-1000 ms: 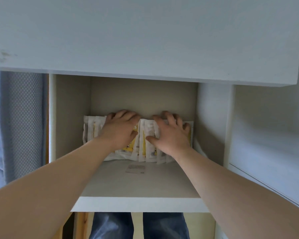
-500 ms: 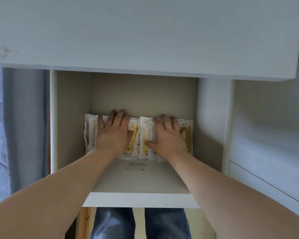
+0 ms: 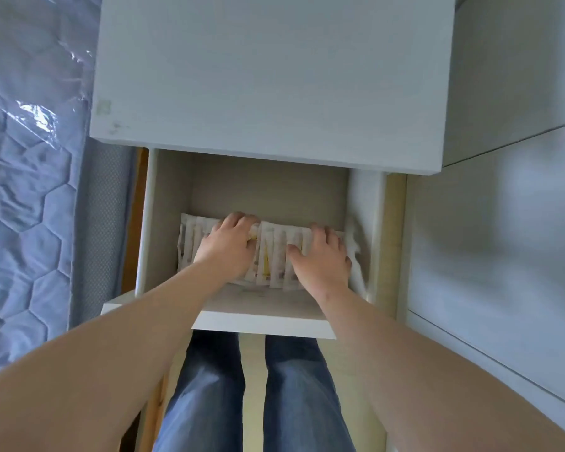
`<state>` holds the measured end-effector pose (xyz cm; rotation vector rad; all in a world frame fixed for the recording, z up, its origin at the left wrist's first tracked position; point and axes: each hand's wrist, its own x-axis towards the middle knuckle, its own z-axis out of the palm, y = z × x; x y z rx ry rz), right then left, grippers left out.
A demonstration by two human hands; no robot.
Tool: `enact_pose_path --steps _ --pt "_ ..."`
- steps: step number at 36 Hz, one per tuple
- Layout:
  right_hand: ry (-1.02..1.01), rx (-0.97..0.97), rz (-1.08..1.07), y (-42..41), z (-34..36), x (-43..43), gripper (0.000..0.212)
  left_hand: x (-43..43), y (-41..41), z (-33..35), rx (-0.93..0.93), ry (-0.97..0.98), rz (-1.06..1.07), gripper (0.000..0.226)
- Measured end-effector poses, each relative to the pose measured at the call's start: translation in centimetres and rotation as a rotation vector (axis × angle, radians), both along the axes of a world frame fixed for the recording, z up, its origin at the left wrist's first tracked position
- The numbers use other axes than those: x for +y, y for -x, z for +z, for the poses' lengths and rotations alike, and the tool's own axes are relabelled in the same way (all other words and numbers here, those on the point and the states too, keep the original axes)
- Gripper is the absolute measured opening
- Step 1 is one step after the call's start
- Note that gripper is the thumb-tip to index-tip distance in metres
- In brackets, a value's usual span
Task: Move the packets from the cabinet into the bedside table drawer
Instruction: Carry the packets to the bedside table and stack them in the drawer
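My view now shows more of the bedside table (image 3: 268,76). The packets (image 3: 276,256) still stand in the drawer (image 3: 261,325), with left grip (image 3: 226,250) and right grip (image 3: 321,261) curled over their tops, holding them.

Packets (image 3: 276,256) in the drawer (image 3: 261,324): print blurred, unreadable, count unclear. Left hand (image 3: 229,249) and right hand (image 3: 320,262) cover much of the row. Fingertips are lost over its far edge, so can't tell grip from press. Row's end by the drawer's right wall is smeared. Drawer's back is hidden under the tabletop (image 3: 274,76).
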<state>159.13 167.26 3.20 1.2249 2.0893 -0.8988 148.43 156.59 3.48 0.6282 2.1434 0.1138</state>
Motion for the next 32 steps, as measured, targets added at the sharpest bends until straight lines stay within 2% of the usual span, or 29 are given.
enact_pose_path --steps 4,10,17,22,32 --pt "0.018 0.060 -0.120 -1.1 4.7 -0.2 0.056 -0.3 0.0 4.8 -0.036 -0.019 0.149 0.044" --pt "0.043 0.154 -0.253 -2.9 12.2 -1.3 0.045 -1.3 -0.9 12.5 -0.062 -0.147 0.357 0.039" --pt "0.052 0.217 -0.401 -4.0 18.4 -4.6 0.052 -3.2 -2.0 18.6 -0.090 -0.258 0.422 0.035" --pt "0.014 0.298 -0.520 -3.9 22.0 -7.1 0.052 -3.9 -2.4 21.6 -0.109 -0.341 0.331 0.031" --pt "-0.108 0.539 -0.995 -8.4 28.3 -12.2 0.057 -3.3 -6.0 27.7 -0.130 -0.479 -0.112 0.031"
